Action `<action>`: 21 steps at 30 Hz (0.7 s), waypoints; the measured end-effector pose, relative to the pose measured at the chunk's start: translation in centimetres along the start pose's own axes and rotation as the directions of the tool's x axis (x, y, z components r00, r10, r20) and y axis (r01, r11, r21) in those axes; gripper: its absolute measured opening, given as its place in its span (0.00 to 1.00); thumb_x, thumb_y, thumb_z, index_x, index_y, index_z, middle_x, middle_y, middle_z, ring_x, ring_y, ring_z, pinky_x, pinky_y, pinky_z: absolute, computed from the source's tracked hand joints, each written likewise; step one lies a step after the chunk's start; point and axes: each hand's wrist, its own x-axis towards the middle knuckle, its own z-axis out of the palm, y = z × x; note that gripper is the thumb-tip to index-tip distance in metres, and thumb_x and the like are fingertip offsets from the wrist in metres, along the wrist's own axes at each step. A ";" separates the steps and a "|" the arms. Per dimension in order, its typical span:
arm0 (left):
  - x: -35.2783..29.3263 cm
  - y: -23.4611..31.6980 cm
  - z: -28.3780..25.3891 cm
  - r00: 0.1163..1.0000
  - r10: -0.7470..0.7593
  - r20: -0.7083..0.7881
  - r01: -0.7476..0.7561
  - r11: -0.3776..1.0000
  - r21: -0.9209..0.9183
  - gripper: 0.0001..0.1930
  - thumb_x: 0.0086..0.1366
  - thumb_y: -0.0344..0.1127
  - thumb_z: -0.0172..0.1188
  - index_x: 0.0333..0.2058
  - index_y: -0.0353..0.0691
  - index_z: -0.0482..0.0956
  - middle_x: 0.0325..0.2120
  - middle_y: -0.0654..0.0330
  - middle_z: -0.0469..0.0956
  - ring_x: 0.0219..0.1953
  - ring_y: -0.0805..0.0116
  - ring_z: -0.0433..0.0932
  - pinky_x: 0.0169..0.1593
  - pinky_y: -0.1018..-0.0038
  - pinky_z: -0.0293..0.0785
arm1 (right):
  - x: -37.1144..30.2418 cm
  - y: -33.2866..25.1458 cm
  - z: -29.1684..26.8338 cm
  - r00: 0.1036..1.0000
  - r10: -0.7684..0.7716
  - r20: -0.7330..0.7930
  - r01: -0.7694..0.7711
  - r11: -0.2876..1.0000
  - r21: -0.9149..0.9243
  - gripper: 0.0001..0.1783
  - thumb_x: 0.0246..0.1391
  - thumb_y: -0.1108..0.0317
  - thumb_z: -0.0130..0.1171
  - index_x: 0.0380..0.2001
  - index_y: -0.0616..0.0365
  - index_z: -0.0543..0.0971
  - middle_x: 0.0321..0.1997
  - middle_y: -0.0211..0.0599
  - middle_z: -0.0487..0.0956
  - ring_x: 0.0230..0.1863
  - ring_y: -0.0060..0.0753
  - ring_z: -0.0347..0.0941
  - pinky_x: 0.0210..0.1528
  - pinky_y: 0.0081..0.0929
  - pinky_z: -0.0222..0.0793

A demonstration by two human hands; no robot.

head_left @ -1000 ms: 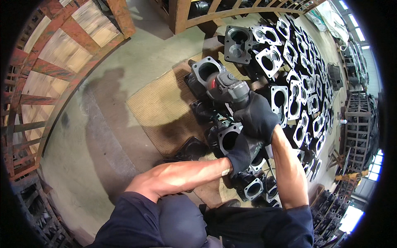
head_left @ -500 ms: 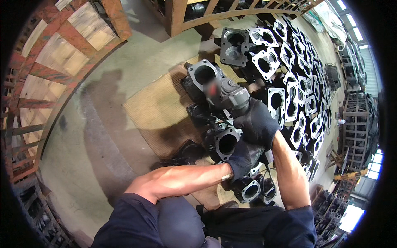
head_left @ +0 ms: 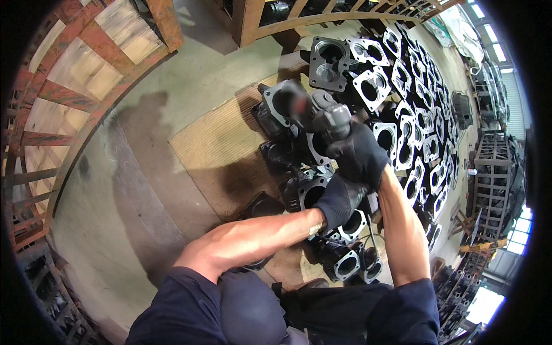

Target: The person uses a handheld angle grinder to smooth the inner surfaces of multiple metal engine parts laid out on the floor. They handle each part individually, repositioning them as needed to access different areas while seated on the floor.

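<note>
A grey angle grinder (head_left: pixel 332 119) is gripped in both my black-gloved hands. My right hand (head_left: pixel 363 150) is closed around its body just behind the gear head. Farther back and lower, my left hand (head_left: pixel 340 200) is closed around the rear of the body, with a cable hanging below. The blurred disc, with a red centre, overlaps the right side of the bare metal flange of a black casting (head_left: pixel 277 104); whether it touches, I cannot tell. Beneath the grinder and my hands lie more castings with round bores, including one with a round flange (head_left: pixel 313 194).
Many black castings with bright machined flanges (head_left: pixel 406 146) stand packed to the right. A ribbed tan cardboard sheet (head_left: pixel 210 155) lies under the nearest ones. Wood-lined rusty metal crates (head_left: pixel 75 75) line the left, and a brown rack (head_left: pixel 248 26) stands at the far side.
The grinder and both hands have shifted slightly away from me and to the right. Its blurred disc has moved from the flange's lower right toward its upper right edge.
</note>
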 end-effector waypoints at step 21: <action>-1.5 -4.0 1.8 0.992 -0.126 0.002 0.124 0.973 -0.196 0.14 0.61 0.28 0.60 0.46 0.34 0.75 0.40 0.56 0.78 0.43 0.68 0.75 0.49 0.71 0.71 | -2.1 0.8 1.1 1.000 0.005 0.021 -0.008 0.991 0.136 0.22 0.32 0.68 0.66 0.36 0.62 0.78 0.29 0.39 0.81 0.30 0.32 0.75 0.39 0.29 0.72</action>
